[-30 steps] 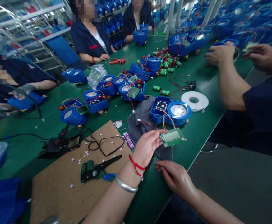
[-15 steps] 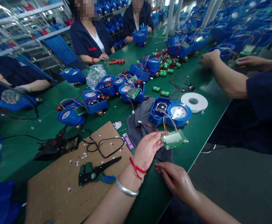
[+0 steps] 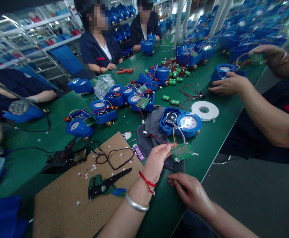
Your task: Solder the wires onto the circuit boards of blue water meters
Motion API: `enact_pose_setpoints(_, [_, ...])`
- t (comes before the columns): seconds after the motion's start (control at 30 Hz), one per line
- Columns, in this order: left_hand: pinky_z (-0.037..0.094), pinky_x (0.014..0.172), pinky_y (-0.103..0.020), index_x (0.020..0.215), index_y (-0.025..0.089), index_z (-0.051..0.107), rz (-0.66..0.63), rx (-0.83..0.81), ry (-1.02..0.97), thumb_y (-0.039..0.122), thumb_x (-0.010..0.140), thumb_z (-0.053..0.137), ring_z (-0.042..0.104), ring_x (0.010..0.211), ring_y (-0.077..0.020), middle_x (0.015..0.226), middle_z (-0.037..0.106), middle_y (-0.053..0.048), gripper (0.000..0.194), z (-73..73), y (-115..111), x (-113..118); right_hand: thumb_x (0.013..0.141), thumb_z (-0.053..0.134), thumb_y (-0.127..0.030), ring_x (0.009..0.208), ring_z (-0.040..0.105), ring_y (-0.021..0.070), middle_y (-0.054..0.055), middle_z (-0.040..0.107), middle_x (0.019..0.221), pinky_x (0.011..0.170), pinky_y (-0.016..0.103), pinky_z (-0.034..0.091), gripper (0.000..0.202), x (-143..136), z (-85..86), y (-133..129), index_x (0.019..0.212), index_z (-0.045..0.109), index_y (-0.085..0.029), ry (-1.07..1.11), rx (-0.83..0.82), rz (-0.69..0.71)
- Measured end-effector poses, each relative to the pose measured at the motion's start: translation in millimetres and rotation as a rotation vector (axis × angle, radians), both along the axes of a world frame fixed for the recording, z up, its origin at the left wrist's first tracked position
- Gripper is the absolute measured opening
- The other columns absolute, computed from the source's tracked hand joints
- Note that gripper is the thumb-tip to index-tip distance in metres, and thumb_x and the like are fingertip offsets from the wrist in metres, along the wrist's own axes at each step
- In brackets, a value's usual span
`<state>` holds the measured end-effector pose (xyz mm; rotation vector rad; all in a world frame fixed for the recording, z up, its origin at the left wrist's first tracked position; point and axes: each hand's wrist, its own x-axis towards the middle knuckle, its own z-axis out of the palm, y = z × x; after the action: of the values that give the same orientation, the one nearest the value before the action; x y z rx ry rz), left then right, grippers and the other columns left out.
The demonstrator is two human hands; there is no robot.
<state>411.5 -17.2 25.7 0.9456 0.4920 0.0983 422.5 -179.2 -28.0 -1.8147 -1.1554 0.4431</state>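
Note:
My left hand [image 3: 157, 162], with a red cord and a silver bangle at its wrist, grips the left edge of a green circuit board [image 3: 182, 151] with a small display. Coloured wires run from this board to a blue water meter [image 3: 180, 121] with an open compartment and a round dial. The meter sits partly on a grey cloth [image 3: 149, 130]. Close to the table's front edge, my right hand [image 3: 190, 191] rests with fingers curled together; nothing shows in them. It is apart from the board, below it.
Several wired blue meters [image 3: 103, 110] stand mid-table, near green batteries [image 3: 175, 102] and a white tape roll [image 3: 205, 110]. A cardboard sheet [image 3: 60, 205] bears a wire stripper [image 3: 107, 185]. At right, a co-worker's hands [image 3: 230, 84] handle another meter and board. Other people sit opposite.
The co-worker at right has drawn a meter closer and lifted its board. My hands keep nearly the same pose; the board's display looks darker as its angle shifts. The view has moved slightly.

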Motion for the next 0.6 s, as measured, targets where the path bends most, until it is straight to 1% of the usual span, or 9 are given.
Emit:
enact_pose_setpoints(0.1, [0.041,0.095,-0.034,0.093,0.01,0.071,0.002,0.019,-0.002,0.038,0.075,0.068,0.063,0.095,-0.0219,0.096,0.07,-0.013,0.033,-1.3,1,-4,0.091,0.041,-0.012,0.074,0.066,0.014,0.003,0.069,0.083,0.068,0.027,0.053,0.027,2,21.7,-12,0.109,0.058,-0.022,-0.005,0.055,0.112])
enact_pose_setpoints(0.17, [0.042,0.093,-0.035,0.094,0.009,0.071,-0.003,0.001,-0.014,0.039,0.073,0.07,0.064,0.092,-0.0222,0.093,0.071,-0.013,0.036,-2.8,2,-7,0.089,0.044,-0.011,0.076,0.066,0.0148,0.002,0.07,0.083,0.069,0.027,0.054,0.028,13,44.2,-18,0.109,0.058,-0.024,-0.095,0.11,0.115])
enact_pose_setpoints(0.2, [0.043,0.092,-0.035,0.094,0.009,0.071,-0.007,-0.013,-0.019,0.039,0.072,0.071,0.065,0.09,-0.0222,0.092,0.071,-0.012,0.036,-3.3,2,-9,0.088,0.045,-0.012,0.079,0.066,0.0158,0.002,0.07,0.085,0.072,0.029,0.054,0.029,22,56.2,-19,0.11,0.058,-0.026,-0.157,0.136,0.053])
enact_pose_setpoints(0.27, [0.043,0.091,-0.034,0.092,0.009,0.071,-0.01,-0.024,-0.018,0.038,0.072,0.072,0.065,0.085,-0.0208,0.087,0.071,-0.011,0.035,-4.0,2,-13,0.089,0.046,-0.015,0.086,0.066,0.0175,0.002,0.07,0.09,0.079,0.031,0.053,0.027,51,77.1,-13,0.108,0.06,-0.027,-0.267,0.183,-0.222])
enact_pose_setpoints(0.3, [0.043,0.09,-0.033,0.091,0.009,0.071,-0.004,-0.019,-0.012,0.037,0.072,0.071,0.065,0.084,-0.0197,0.085,0.071,-0.011,0.034,-4.2,1,-16,0.09,0.046,-0.019,0.096,0.064,0.0195,0.004,0.068,0.099,0.088,0.035,0.05,0.025,69,84.6,-5,0.109,0.06,-0.026,-0.288,0.155,-0.383])
enact_pose_setpoints(0.33, [0.043,0.09,-0.032,0.09,0.009,0.071,0.003,-0.01,-0.005,0.036,0.073,0.071,0.064,0.082,-0.0187,0.084,0.071,-0.01,0.032,-4.4,1,-19,0.091,0.046,-0.024,0.106,0.06,0.0218,0.006,0.065,0.112,0.096,0.039,0.045,0.026,89,89.6,4,0.114,0.059,-0.024,-0.312,0.125,-0.46])
enact_pose_setpoints(0.43, [0.043,0.088,-0.031,0.089,0.01,0.071,0.022,0.004,0.006,0.037,0.074,0.069,0.064,0.08,-0.0175,0.083,0.071,-0.009,0.031,-6.5,0,-27,0.085,0.056,-0.041,0.12,0.05,0.0298,0.012,0.055,0.129,0.102,0.048,0.039,0.047,147,90.6,35,0.126,0.053,-0.018,-0.298,-0.117,-0.346])
enact_pose_setpoints(0.5, [0.043,0.087,-0.032,0.089,0.01,0.07,0.024,-0.007,0.006,0.039,0.074,0.069,0.064,0.081,-0.018,0.084,0.07,-0.009,0.033,-9.4,-1,-33,0.083,0.055,-0.051,0.105,0.06,0.0294,0.011,0.061,0.121,0.092,0.047,0.047,0.056,176,85.3,52,0.129,0.052,-0.019,-0.124,-0.325,-0.213])
enact_pose_setpoints(0.6, [0.044,0.086,-0.032,0.091,0.009,0.07,0.044,-0.032,0.007,0.04,0.072,0.07,0.064,0.082,-0.0187,0.084,0.07,-0.01,0.036,-15.5,-1,-39,0.078,0.059,-0.059,0.09,0.067,0.0263,0.009,0.067,0.111,0.081,0.041,0.054,0.062,200,79.6,67,0.127,0.056,-0.021,0.041,-0.464,-0.05])
